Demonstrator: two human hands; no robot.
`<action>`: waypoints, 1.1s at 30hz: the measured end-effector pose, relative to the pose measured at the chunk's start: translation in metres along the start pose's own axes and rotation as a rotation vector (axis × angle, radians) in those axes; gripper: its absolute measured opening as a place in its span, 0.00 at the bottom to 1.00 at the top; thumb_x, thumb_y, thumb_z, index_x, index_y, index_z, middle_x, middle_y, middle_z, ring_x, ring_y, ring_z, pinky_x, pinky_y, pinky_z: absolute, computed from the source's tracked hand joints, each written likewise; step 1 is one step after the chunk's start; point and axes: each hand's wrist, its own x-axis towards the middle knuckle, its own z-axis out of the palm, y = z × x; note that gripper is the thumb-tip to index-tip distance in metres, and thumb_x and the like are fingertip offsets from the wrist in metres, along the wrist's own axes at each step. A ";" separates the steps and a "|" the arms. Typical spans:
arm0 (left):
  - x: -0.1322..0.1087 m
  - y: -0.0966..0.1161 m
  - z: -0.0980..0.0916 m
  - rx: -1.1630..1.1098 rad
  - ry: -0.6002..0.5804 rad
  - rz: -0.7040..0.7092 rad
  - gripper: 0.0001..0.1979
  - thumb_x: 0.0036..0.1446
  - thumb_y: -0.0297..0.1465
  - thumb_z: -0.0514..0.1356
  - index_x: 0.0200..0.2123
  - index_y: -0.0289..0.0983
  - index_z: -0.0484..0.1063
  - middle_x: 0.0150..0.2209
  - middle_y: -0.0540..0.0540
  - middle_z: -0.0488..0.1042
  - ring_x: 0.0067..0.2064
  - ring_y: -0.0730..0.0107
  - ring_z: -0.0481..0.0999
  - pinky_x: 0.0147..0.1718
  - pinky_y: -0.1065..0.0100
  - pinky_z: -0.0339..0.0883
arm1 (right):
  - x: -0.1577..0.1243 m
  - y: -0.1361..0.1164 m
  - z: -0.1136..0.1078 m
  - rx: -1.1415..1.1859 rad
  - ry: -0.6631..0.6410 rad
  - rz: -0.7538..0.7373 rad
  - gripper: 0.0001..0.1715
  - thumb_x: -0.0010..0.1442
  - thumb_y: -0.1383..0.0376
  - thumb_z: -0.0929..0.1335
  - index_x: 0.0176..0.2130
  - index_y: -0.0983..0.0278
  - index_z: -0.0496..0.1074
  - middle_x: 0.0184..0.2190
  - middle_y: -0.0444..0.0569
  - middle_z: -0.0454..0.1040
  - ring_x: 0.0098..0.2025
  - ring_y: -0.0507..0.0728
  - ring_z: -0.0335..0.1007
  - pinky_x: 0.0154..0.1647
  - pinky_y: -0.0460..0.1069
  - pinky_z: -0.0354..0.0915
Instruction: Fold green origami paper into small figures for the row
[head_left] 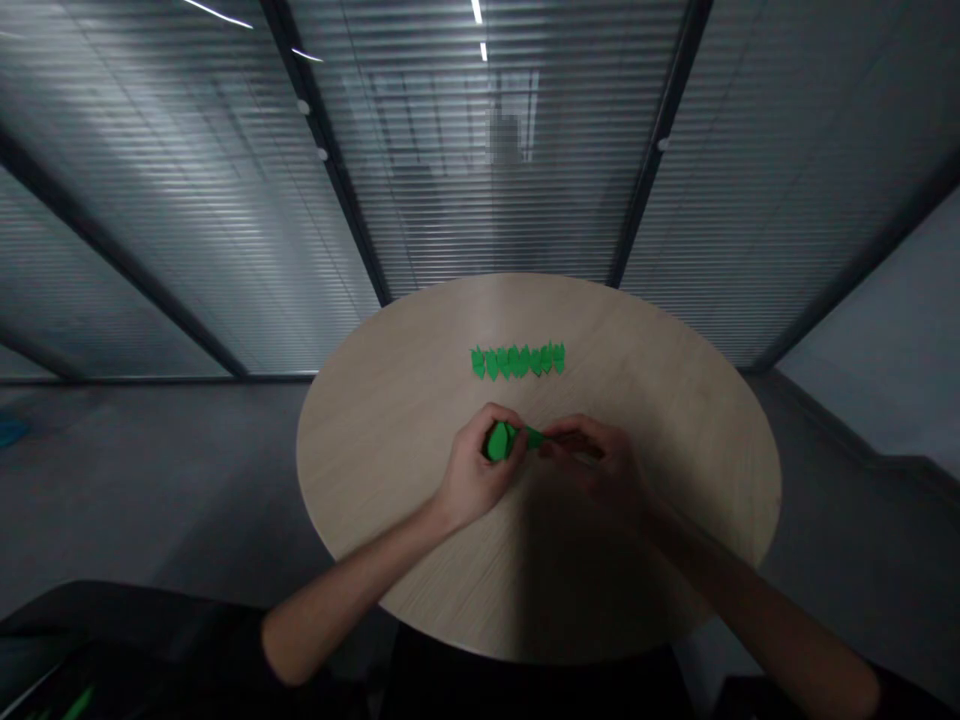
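Both hands are down at the round pale wooden worktop point(675, 420), working just on the near side of the row of small green folded paper leaf shapes point(517, 360). That row is the marker here: about eight pointed pieces, side by side and overlapping at the edges, laid in a straight line across the middle of the worktop. Nearer than the row, the left hand point(476, 465) has its grip closed around a green folded paper piece point(504, 440), fingers curled over it so that only a rounded bit and a narrow tip stick out. The right hand point(592, 460) comes in from the right of that piece, thumb and fingertips drawn together on the tip. It sits in deep shadow, so that pinch looks closed on the paper rather than plainly showing it. As for progress, the laid-out pieces in the row read as finished, and this one is in hand and not yet set down with them. No loose sheets or scraps show near the row, so what is left beyond this piece cannot be told. Beyond the row, a glass wall with grey slatted blinds point(450, 200) closes off the room.
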 end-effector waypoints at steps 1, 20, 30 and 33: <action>0.000 -0.001 0.000 0.012 0.000 0.010 0.02 0.63 0.29 0.60 0.37 0.38 0.69 0.32 0.48 0.71 0.33 0.70 0.70 0.32 0.67 0.64 | 0.000 0.000 0.000 0.002 0.000 -0.003 0.06 0.60 0.61 0.73 0.38 0.61 0.76 0.32 0.47 0.82 0.34 0.55 0.81 0.37 0.47 0.75; 0.000 -0.003 -0.002 -0.045 -0.016 0.062 0.01 0.62 0.28 0.62 0.38 0.38 0.72 0.38 0.45 0.75 0.39 0.67 0.75 0.39 0.63 0.70 | 0.004 0.004 -0.001 0.147 0.009 0.115 0.13 0.58 0.55 0.75 0.34 0.62 0.76 0.27 0.48 0.81 0.30 0.55 0.79 0.30 0.47 0.73; 0.000 -0.001 -0.002 -0.088 -0.014 0.020 0.01 0.62 0.28 0.62 0.37 0.37 0.72 0.38 0.45 0.75 0.39 0.68 0.75 0.39 0.64 0.69 | 0.006 0.000 -0.005 0.330 -0.029 0.203 0.15 0.54 0.56 0.77 0.38 0.63 0.77 0.30 0.48 0.81 0.32 0.54 0.81 0.35 0.48 0.76; 0.000 -0.002 -0.003 -0.084 -0.025 0.049 0.01 0.62 0.27 0.62 0.38 0.38 0.72 0.38 0.45 0.75 0.40 0.67 0.75 0.40 0.63 0.69 | 0.007 0.000 -0.006 0.352 -0.054 0.245 0.16 0.54 0.54 0.77 0.37 0.63 0.78 0.29 0.47 0.81 0.30 0.54 0.80 0.33 0.48 0.76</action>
